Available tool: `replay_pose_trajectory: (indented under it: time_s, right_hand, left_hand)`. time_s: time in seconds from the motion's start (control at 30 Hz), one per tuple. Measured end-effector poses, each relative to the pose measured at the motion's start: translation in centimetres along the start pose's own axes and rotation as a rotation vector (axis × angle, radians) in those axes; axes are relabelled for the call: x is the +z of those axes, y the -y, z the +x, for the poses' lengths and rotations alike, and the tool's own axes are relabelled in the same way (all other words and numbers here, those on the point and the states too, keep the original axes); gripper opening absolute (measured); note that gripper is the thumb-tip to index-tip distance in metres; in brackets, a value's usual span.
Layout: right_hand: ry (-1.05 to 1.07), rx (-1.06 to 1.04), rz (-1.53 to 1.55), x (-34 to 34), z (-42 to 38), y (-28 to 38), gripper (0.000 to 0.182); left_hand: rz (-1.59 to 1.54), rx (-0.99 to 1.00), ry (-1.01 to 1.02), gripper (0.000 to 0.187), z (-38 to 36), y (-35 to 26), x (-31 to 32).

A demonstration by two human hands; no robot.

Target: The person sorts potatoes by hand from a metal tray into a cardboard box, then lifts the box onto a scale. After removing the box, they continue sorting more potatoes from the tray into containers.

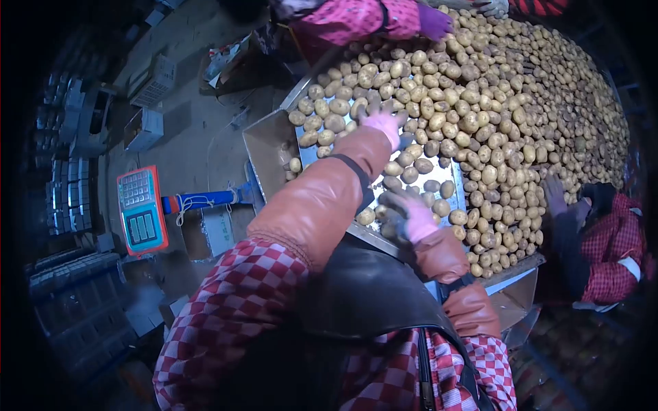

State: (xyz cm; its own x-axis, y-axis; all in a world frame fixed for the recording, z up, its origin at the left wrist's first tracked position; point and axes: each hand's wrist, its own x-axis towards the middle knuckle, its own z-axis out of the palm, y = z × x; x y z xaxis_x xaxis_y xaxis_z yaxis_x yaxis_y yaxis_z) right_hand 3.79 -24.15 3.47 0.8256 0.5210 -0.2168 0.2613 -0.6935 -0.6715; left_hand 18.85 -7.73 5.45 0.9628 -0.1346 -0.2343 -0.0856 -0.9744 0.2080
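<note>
My left hand (385, 122), in a pink glove with grey fingers, reaches over the potatoes (473, 103) at the near side of the heap. Its fingers are spread and touch or hover just above several of them. Lower and to the right, my right hand (410, 214), gloved the same way, lies over loose potatoes near the front rim; it is slightly blurred, but the fingers look apart. No potato is visibly gripped in either hand. Between the hands, a bare metal sorting table (449, 175) shows through scattered potatoes.
A cardboard-brown chute (269, 147) adjoins the table's left end. Beside it stands a weighing scale display (142, 209) on a blue post. Co-workers' gloved hands, a purple glove (435, 22) and a grey one (555, 195), are at the heap. Boxes (144, 129) stand on the floor.
</note>
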Motion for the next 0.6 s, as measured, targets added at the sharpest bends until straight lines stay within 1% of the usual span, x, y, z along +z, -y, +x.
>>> replay_pose_trajectory:
  time_s: [0.03,0.07,0.1,0.17,0.2,0.23,0.27,0.3,0.33,0.37,0.4,0.43,0.47,0.5,0.53,0.57,0.6]
  right_hand:
    - [-0.128,-0.007,-0.002,-0.4,-1.3,-1.0,0.039]
    - [-0.263,-0.012,0.0,-0.9,-2.8,-2.2,0.036]
    - [-0.265,0.186,0.187,-1.7,-4.6,-3.1,0.03]
    - [-0.105,0.535,0.235,-4.2,-8.1,-4.3,0.023]
    - [0.051,0.562,0.09,-4.1,-9.9,-7.2,0.02]
    - [0.212,0.564,-0.057,-3.9,-11.8,-10.2,0.017]
    - [0.389,0.583,-0.157,-4.0,-12.1,-10.0,0.017]
    - [0.477,0.583,-0.203,-3.5,-11.1,-8.8,0.018]
    - [0.474,0.565,-0.202,-2.8,-10.0,-7.6,0.02]
    - [0.442,0.54,-0.182,-1.8,-7.4,-6.3,0.022]
    - [0.398,0.514,-0.141,-0.6,-4.9,-4.9,0.024]
    - [0.139,0.647,0.112,-1.5,-3.7,-0.8,0.024]
    - [0.083,0.573,0.038,0.5,-2.0,-1.7,0.029]
    - [0.085,0.6,0.059,0.0,-0.7,-0.3,0.029]
    - [0.041,0.574,0.169,0.4,-0.3,-0.7,0.029]
    - [-0.009,0.472,0.292,0.9,-0.6,-1.5,0.028]
    - [-0.061,0.368,0.409,1.1,-0.8,-2.1,0.028]
  left_hand:
    - [0.011,0.151,0.002,0.054,-0.3,0.4,2.3]
    - [-0.046,0.196,-0.047,0.052,-1.6,0.8,3.6]
    - [-0.061,0.245,-0.039,0.051,-3.1,2.2,4.6]
    - [-0.057,0.306,-0.052,0.051,-7.5,5.2,5.5]
    - [-0.033,0.319,-0.085,0.052,-9.4,6.2,5.1]
    - [-0.004,0.309,-0.095,0.047,-11.1,6.8,4.5]
    - [0.001,0.303,-0.091,0.047,-12.3,6.8,4.8]
    - [-0.036,0.185,-0.052,0.045,-13.3,6.9,5.1]
    - [-0.074,0.068,-0.016,0.043,-14.1,7.0,5.3]
    - [-0.157,-0.008,-0.088,0.04,-14.7,5.9,5.2]
    - [-0.151,-0.015,-0.084,0.04,-14.6,5.8,5.3]
    - [-0.201,0.148,-0.092,0.039,-13.9,5.9,5.2]
    - [-0.253,0.312,-0.096,0.039,-13.4,6.0,5.1]
    - [-0.328,0.299,-0.357,0.035,-12.7,6.3,3.8]
    - [-0.339,0.108,-0.338,0.029,-11.4,7.5,2.0]
    - [-0.427,-0.101,-0.359,0.027,-11.0,8.6,-0.3]
    - [-0.374,-0.275,-0.31,0.031,-9.4,10.6,-1.2]
